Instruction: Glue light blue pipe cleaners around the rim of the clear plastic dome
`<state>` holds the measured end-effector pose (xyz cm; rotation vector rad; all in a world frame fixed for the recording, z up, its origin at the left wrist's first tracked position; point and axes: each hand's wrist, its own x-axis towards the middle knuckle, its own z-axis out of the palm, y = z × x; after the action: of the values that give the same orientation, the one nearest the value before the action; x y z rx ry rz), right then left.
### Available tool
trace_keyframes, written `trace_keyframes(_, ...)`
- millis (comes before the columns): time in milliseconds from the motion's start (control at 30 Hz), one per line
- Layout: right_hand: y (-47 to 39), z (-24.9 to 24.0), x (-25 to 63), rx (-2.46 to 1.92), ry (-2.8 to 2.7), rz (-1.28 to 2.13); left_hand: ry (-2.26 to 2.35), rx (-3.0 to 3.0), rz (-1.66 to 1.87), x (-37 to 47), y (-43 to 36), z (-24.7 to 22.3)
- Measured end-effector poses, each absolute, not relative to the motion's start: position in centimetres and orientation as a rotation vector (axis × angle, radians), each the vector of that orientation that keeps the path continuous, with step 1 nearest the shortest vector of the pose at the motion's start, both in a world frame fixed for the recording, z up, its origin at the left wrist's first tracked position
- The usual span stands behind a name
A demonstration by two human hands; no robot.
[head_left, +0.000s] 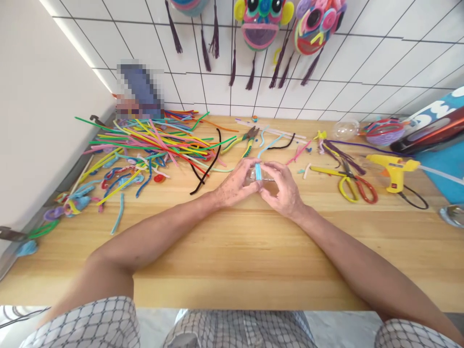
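My left hand and my right hand meet over the middle of the table. Between them is a small clear plastic ball, mostly covered by my fingers. Strands of light blue pipe cleaner run across the ball, and one loose end reaches up beyond my fingertips. The fingers of both hands curve around the ball, thumbs on the near side. Just past my left hand lie yellow-and-green handled pliers. Black pipe cleaners rest on the wood to its left.
A heap of coloured pipe cleaners spreads at the left. Scissors and a yellow glue gun with a cord lie at the right. Another clear ball sits at the back. Decorated masks with tassels hang on the tiled wall.
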<state>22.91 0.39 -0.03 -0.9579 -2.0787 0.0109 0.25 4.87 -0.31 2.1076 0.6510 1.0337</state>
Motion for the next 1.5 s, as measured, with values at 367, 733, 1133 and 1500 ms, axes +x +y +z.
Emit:
trace_keyframes(367,0.41,-0.03,22.85,-0.932,-2.069,0.018,0.686,2.124,1.016,0.19,4.8,-0.27)
trace_keyframes(733,0.36,-0.27,23.03,-0.97,-2.11,0.027,0.649,2.113,1.022,0.18,5.1,-0.55)
trace_keyframes(1133,0.39,-0.32,22.82,-0.981,-2.09,0.049,0.629,2.119,1.043,0.05,5.11,-0.71)
trace_keyframes(1500,0.4,-0.15,22.99,-0.985,-2.098,0.024,0.612,2.081,0.982,0.02,5.28,-0.65)
